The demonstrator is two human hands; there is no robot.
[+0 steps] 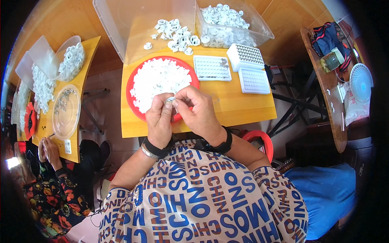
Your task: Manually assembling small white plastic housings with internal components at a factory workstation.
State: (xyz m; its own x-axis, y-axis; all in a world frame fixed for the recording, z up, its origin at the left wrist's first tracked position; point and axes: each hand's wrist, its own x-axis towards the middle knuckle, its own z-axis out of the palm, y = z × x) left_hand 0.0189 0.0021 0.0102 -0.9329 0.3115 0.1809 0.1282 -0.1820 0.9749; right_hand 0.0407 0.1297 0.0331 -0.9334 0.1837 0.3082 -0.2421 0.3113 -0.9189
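Observation:
Both my hands meet over the near rim of a red round tray (pixel 129 83) heaped with small white plastic parts (pixel 160 79). Between thumb and fingers, my left hand (pixel 159 117) grips a small round white plastic part (pixel 170 99). My right hand (pixel 198 107) pinches the same part from the other side, its fingertips touching my left thumb. Fingers hide most of the part, so its details cannot be made out. Right of the tray lies a white pitted tray (pixel 210 68) with a few small metallic pieces at its right end.
Behind the red tray stand a clear bin (pixel 259 34) of round white parts and a loose pile of white parts (pixel 178 36). Stacked white trays (pixel 246 56) sit at the right. A co-worker's hands (pixel 49 152) rest at the left table (pixel 73 137). A fan (pixel 360 81) stands far right.

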